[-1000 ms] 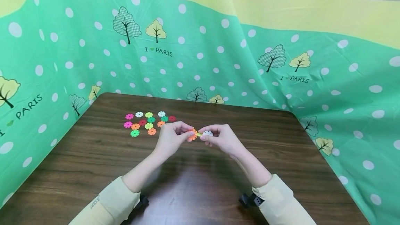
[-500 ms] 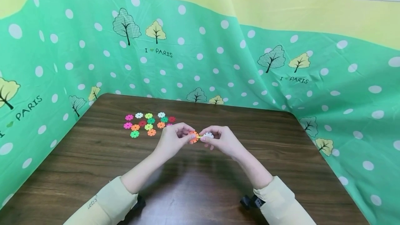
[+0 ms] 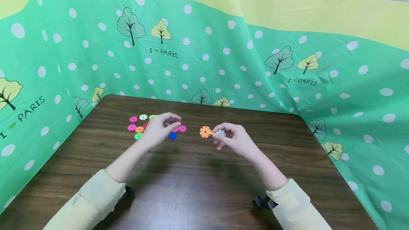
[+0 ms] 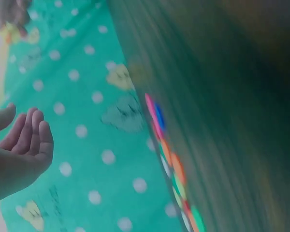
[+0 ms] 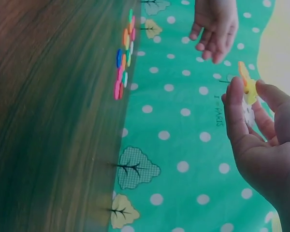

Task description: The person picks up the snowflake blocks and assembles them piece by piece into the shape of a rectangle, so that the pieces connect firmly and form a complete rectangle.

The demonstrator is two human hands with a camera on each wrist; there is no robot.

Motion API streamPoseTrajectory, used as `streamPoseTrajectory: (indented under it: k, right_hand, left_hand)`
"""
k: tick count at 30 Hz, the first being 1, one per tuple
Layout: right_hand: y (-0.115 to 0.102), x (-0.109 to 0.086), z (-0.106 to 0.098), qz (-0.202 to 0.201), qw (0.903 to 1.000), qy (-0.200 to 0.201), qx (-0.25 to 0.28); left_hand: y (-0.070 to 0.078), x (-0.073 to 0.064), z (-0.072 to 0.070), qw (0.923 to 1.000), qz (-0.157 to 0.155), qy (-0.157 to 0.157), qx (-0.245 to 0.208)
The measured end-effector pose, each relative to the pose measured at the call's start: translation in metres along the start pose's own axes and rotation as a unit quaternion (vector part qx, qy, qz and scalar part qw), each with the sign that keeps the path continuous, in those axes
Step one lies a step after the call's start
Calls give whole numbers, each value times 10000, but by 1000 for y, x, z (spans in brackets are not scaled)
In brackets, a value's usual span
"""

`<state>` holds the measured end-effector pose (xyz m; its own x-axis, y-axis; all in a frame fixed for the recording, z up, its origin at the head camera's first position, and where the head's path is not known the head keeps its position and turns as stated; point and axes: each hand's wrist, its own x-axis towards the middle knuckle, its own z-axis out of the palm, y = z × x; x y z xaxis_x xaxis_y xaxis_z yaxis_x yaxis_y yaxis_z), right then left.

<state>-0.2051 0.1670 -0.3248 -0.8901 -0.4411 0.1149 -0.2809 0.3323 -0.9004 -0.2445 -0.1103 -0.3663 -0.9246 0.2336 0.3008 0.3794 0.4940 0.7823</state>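
My right hand (image 3: 235,140) pinches a small chain of joined plastic snowflake discs up off the table. Its orange disc (image 3: 205,130) sticks out to the left, a yellow disc (image 5: 252,93) seen edge-on is between thumb and fingers, and a white disc (image 3: 221,132) shows behind them. My left hand (image 3: 158,130) hangs over the loose discs at the left, partly hiding them in the head view. In the left wrist view its fingers are loosely bent, with nothing between them and the thumb.
Loose snowflake discs in several colours lie flat on the dark wooden table (image 3: 198,180), among them a blue disc (image 3: 172,135) and a pink disc (image 3: 182,128). A green and yellow printed cloth (image 3: 204,66) stands behind the table and along its sides.
My left hand has let go of the orange disc and moved left, over the loose discs. My right hand keeps the joined discs and has shifted slightly right.
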Motion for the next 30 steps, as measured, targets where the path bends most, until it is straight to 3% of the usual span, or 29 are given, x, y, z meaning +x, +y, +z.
streamPoseTrajectory:
  k: [6,10,16,23,30]
  right_hand:
    - [-9,-1,-2,-181,9982,-25,-565]
    - [-10,-1,-2,-545,9908,297,-1202]
    - [-5,0,-2,-1107,9746,679,-1824]
    - [0,1,-1,-1290,9771,595,-1586]
    - [4,2,0,-901,9881,583,-1103]
  left_hand:
    - [-34,14,-25,9973,99,-532,503]
    - [-54,21,-34,9920,178,-852,913]
    - [-86,29,-40,9758,321,-1465,1590]
    - [-109,28,-43,9486,325,-1934,2482]
    - [-119,27,-40,9399,319,-1914,2809]
